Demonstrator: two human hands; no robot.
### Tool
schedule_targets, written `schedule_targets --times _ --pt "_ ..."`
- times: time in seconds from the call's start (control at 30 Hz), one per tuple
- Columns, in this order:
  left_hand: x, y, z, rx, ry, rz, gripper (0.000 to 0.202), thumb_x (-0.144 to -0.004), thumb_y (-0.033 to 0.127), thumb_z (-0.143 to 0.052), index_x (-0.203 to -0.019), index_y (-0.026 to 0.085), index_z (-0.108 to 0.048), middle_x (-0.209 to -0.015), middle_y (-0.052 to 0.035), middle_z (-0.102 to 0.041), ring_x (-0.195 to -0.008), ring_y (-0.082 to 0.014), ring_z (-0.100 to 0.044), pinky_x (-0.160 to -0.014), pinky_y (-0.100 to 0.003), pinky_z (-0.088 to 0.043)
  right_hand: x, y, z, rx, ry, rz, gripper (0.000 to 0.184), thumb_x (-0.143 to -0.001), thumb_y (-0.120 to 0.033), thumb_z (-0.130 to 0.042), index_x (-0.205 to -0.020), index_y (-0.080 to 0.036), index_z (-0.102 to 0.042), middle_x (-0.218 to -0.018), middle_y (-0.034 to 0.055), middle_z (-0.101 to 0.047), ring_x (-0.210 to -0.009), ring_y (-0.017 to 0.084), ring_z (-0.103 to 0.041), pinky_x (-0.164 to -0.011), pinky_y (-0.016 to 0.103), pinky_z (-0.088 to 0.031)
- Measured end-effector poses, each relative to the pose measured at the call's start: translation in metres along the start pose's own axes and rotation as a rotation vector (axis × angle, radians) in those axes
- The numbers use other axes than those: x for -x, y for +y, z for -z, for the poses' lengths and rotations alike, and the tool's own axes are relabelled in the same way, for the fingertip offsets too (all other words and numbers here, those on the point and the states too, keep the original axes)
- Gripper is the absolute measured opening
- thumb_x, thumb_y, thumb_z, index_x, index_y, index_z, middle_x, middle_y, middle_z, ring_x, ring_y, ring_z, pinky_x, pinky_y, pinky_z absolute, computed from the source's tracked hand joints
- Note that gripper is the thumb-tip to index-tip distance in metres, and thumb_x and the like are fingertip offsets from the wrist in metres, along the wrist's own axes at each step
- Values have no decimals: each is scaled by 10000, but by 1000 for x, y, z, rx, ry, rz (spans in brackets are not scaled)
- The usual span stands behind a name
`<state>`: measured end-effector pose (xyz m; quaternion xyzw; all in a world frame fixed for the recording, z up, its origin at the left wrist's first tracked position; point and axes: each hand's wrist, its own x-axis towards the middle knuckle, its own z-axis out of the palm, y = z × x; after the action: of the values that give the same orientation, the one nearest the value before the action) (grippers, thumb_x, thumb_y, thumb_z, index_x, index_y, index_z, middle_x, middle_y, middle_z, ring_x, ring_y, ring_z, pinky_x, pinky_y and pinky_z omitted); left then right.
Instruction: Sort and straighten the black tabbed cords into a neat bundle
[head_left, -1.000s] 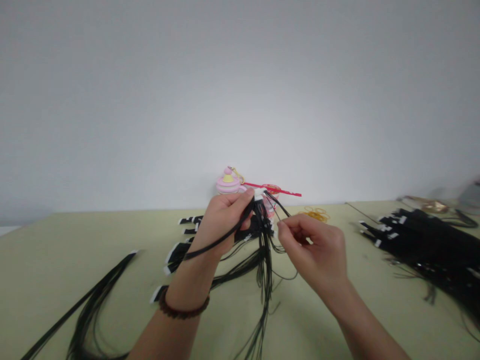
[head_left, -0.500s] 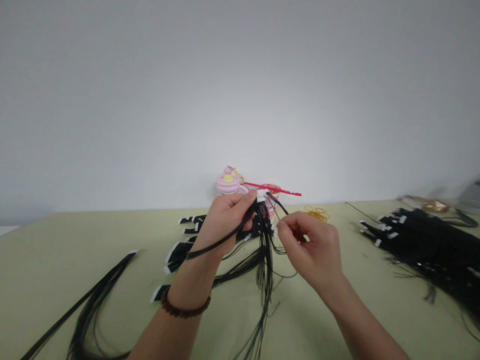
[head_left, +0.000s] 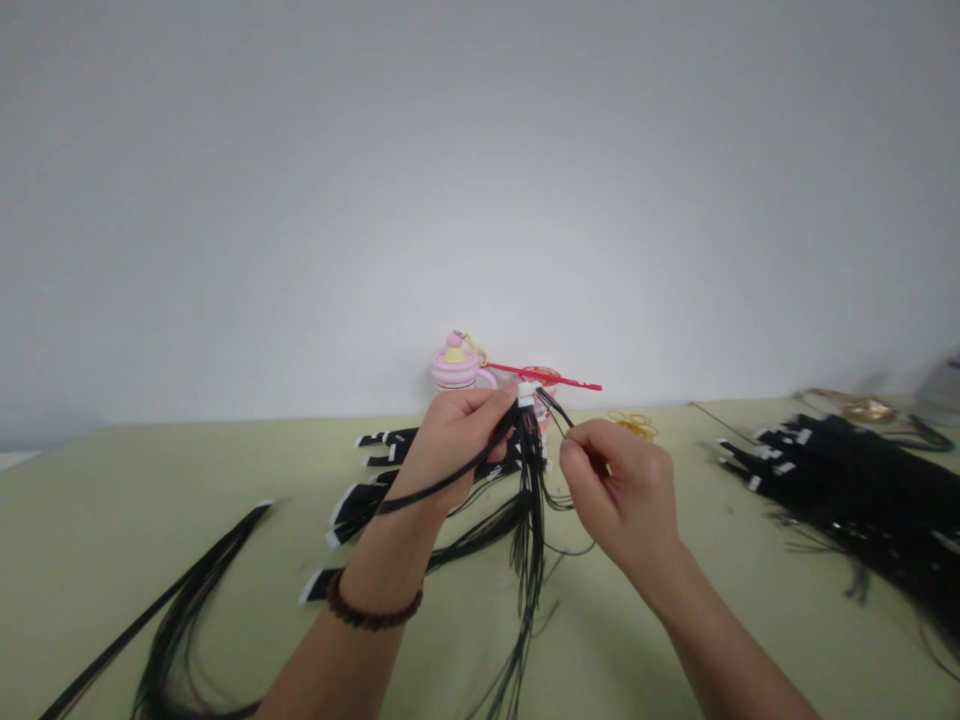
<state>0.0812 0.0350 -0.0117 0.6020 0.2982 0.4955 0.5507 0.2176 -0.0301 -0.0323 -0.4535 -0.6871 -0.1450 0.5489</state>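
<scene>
My left hand (head_left: 461,435) pinches a black cord bundle (head_left: 534,510) at its white end piece (head_left: 529,393), with thumb and fingers closed. Many thin black strands hang down from it to the tabletop. One thicker black cord loops from the same hand back over my left wrist, above a brown beaded bracelet (head_left: 373,605). To the right, my right hand (head_left: 619,475) is closed on the short black cords (head_left: 553,405) that come out at the white piece's right side. The tips of those cords are hidden in my fingers.
Black white-tipped pieces (head_left: 360,505) lie behind my left arm. A loose black cord bundle (head_left: 180,610) is at left, a large black pile (head_left: 870,480) at right. A pink lidded cup (head_left: 454,370), a red strip (head_left: 555,379) and yellow rubber bands (head_left: 632,425) are near the wall.
Both hands keep their hold. My right hand has shifted very slightly up, its fingers curled tighter; the white end piece has moved a little to the right.
</scene>
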Motion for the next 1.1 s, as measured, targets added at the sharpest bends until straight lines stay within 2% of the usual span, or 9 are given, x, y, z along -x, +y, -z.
schedule_targets --times 0.13,0.37,0.5,0.6,0.8,1.1 --pt "-1 -1 0 0 -7 4 400 -786 415 -590 -532 134 -462 -455 50 -389 -389 -27 -317 -377 -166 -203 2 2 -3 19 -26 5 205 -808 -119 -457 -606 -149 -483 -535 -24 -425 -494 76 -393 -500 220 -298" --pt "0 -2 1 2 -29 26 394 -781 415 -591 -534 135 -468 -450 50 -390 -383 -29 -325 -378 -167 -211 2 5 -7 137 34 67 184 -782 -132 -492 -602 -164 -483 -592 9 -441 -586 129 -436 -565 271 -347" --pt "0 -3 0 -3 -64 37 377 -795 420 -574 -564 133 -497 -465 49 -398 -389 -31 -332 -382 -167 -217 0 5 -7 135 74 80 116 -802 -159 -530 -690 -149 -559 -761 61 -497 -728 159 -508 -632 288 -414" --pt "1 -3 -2 -33 -103 39 379 -800 418 -567 -557 137 -489 -461 51 -385 -389 -32 -324 -380 -168 -207 -2 4 -6 82 88 97 78 -793 -125 -536 -723 -136 -570 -912 112 -532 -837 169 -548 -680 286 -450" --pt "4 0 -3 -82 -144 25 403 -784 418 -584 -515 144 -462 -452 50 -374 -391 -39 -321 -380 -181 -217 -5 4 -3 -55 21 109 134 -792 -72 -496 -685 -143 -536 -1064 164 -616 -1006 182 -585 -875 314 -453" --pt "7 2 -5 -49 -159 31 401 -770 412 -603 -510 143 -458 -457 53 -380 -392 -35 -336 -373 -172 -219 -5 2 -6 -93 55 116 145 -790 -55 -503 -685 -148 -538 -1009 142 -652 -936 159 -613 -832 289 -475"
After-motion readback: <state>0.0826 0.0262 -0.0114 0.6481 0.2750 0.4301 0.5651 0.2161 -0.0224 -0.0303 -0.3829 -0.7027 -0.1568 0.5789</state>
